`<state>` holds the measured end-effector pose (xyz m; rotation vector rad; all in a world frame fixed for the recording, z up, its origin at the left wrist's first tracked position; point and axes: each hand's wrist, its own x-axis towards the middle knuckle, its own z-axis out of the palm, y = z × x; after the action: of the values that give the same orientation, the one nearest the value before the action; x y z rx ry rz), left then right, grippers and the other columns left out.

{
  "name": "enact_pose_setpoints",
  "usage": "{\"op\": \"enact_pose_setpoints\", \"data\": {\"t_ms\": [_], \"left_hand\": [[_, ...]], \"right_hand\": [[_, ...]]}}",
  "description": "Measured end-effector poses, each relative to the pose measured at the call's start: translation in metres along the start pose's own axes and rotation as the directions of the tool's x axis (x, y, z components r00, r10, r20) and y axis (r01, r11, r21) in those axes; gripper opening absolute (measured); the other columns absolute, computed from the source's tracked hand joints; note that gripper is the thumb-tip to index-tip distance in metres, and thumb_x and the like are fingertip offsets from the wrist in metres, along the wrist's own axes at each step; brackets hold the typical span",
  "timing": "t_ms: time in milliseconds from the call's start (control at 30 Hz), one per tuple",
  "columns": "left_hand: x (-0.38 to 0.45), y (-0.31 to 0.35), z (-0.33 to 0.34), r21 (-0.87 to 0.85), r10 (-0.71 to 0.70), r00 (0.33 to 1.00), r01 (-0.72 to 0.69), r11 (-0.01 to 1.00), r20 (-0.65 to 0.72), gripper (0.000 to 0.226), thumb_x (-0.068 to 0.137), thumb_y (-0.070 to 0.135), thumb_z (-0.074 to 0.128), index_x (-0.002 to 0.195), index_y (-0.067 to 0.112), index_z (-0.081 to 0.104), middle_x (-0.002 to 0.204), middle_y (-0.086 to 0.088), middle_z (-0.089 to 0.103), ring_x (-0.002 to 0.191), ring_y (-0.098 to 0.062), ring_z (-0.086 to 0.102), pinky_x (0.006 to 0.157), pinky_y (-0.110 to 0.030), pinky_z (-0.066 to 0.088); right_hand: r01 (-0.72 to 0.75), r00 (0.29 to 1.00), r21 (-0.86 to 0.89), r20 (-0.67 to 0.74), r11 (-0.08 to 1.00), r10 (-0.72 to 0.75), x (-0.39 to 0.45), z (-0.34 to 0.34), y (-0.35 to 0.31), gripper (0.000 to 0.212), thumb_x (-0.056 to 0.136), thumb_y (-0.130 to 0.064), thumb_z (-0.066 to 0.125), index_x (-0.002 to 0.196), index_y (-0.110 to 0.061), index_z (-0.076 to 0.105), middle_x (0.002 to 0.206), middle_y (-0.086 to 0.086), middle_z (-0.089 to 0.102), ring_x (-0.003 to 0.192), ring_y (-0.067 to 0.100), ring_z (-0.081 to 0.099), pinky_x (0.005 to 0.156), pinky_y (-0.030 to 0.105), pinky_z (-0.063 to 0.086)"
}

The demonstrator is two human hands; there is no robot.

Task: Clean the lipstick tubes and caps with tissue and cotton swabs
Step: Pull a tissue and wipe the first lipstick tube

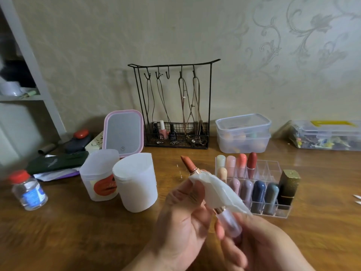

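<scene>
Right now, seen from the head camera, the person holds one open lipstick (211,192) up over the near edge of the wooden table (78,231), tilted so its brownish-red tip points up and away toward the wall. The left hand (181,218) has its fingers curled round a white tissue (220,194) that is wrapped about the gold middle part of the tube, probably so it can rub off smears there. The right hand (259,245) pinches the clear pink bottom end, likely to keep the tube steady or turn it while the other hand wipes. Just behind the hands, toward the right side of the table, sits a clear lipstick organizer (273,210) with many more lipsticks standing in its little boxes, and a dark gold-topped tube (289,189) stands at its right end. I think those wait for their turn. Two white plastic tubs (134,184) stand to the left of the hands, near but not touching them. A small bottle with a red cap (27,189) is close to the left edge. At the far right edge, two white tips show that may be cotton swabs (356,199). Bare wood lies in front of the tubs, so the hands have room to move left and down.
</scene>
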<state>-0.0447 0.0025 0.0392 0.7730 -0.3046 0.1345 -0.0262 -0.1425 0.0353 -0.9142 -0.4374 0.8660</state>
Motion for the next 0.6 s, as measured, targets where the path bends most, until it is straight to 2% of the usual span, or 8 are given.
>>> {"op": "enact_pose_setpoints", "data": {"t_ms": [67,133,167,267,333,400,500,600], "left_hand": [[0.003,-0.002,-0.002,-0.025,0.016,0.997,-0.017,1.000,-0.076,0.034,0.065,0.025,0.086,0.090,0.005,0.074,0.089,-0.012,0.071,0.079,-0.023,0.069,0.066,-0.033,0.056],[0.005,-0.004,-0.005,-0.015,0.007,0.989,-0.009,1.000,-0.146,0.046,0.054,0.028,0.092,0.089,0.004,0.074,0.089,-0.014,0.071,0.083,-0.025,0.068,0.069,-0.035,0.056],[0.004,-0.005,-0.006,-0.006,0.004,0.989,-0.005,1.000,-0.148,0.048,0.054,0.030,0.092,0.090,0.004,0.074,0.090,-0.014,0.071,0.084,-0.025,0.068,0.071,-0.036,0.056],[0.002,-0.003,-0.006,-0.001,-0.007,0.993,0.007,1.000,-0.114,0.043,0.060,0.032,0.089,0.091,0.006,0.075,0.088,-0.012,0.072,0.075,-0.024,0.068,0.064,-0.035,0.056],[0.001,-0.001,-0.004,-0.019,-0.036,0.998,0.035,0.999,-0.059,0.038,0.067,0.031,0.085,0.095,0.007,0.074,0.086,-0.011,0.071,0.065,-0.024,0.067,0.050,-0.031,0.055],[0.002,-0.001,-0.004,-0.072,-0.012,0.999,0.009,0.997,-0.045,0.035,0.069,0.026,0.084,0.095,0.005,0.073,0.087,-0.012,0.071,0.071,-0.024,0.069,0.058,-0.035,0.057],[0.005,-0.004,-0.006,-0.008,0.030,0.976,-0.033,0.999,-0.214,0.049,0.050,0.030,0.094,0.089,0.007,0.075,0.088,-0.011,0.071,0.082,-0.022,0.069,0.097,-0.054,0.043],[0.005,-0.002,-0.004,0.004,0.034,0.982,-0.034,0.999,-0.186,0.045,0.054,0.031,0.092,0.090,0.009,0.076,0.090,-0.011,0.073,0.084,-0.022,0.070,0.087,-0.047,0.052]], "right_hand": [[0.065,0.967,-0.222,-0.227,0.973,-0.116,0.002,-0.006,0.005,0.026,0.075,-0.030,0.077,0.085,-0.006,0.074,0.058,0.019,0.058,0.043,0.029,0.057,0.036,0.026,0.040],[0.112,0.908,-0.611,-0.256,0.783,-0.330,-0.001,-0.001,0.004,0.044,0.067,-0.051,0.080,0.092,-0.015,0.074,0.066,0.012,0.070,0.052,0.024,0.064,0.043,0.025,0.045],[0.105,0.907,-0.647,-0.249,0.755,-0.339,-0.003,0.001,0.003,0.045,0.067,-0.050,0.078,0.091,-0.013,0.074,0.066,0.010,0.071,0.052,0.021,0.063,0.045,0.024,0.046],[-0.059,0.985,-0.285,-0.171,0.957,0.010,-0.006,0.004,-0.010,0.040,0.075,-0.041,0.076,0.076,-0.001,0.067,0.053,0.013,0.056,0.043,0.022,0.051,0.043,0.024,0.042],[-0.028,1.000,-0.102,-0.005,0.994,0.027,-0.011,0.002,-0.006,0.038,0.091,-0.034,0.062,0.092,0.004,0.064,0.058,0.013,0.057,0.049,0.019,0.056,0.051,0.025,0.046],[-0.085,0.995,-0.022,0.054,0.996,0.086,-0.003,-0.006,-0.001,0.040,0.087,-0.033,0.071,0.093,0.006,0.064,0.061,0.018,0.059,0.050,0.024,0.059,0.049,0.030,0.045],[0.074,0.938,-0.395,-0.283,0.916,-0.198,0.002,-0.003,-0.001,0.036,0.060,-0.031,0.084,0.086,-0.009,0.071,0.067,0.021,0.067,0.052,0.035,0.065,0.039,0.027,0.043],[0.082,0.916,-0.518,-0.297,0.851,-0.269,0.001,0.004,-0.003,0.055,0.045,-0.054,0.092,0.082,-0.018,0.074,0.062,0.019,0.067,0.046,0.031,0.062,0.040,0.027,0.045]]}}
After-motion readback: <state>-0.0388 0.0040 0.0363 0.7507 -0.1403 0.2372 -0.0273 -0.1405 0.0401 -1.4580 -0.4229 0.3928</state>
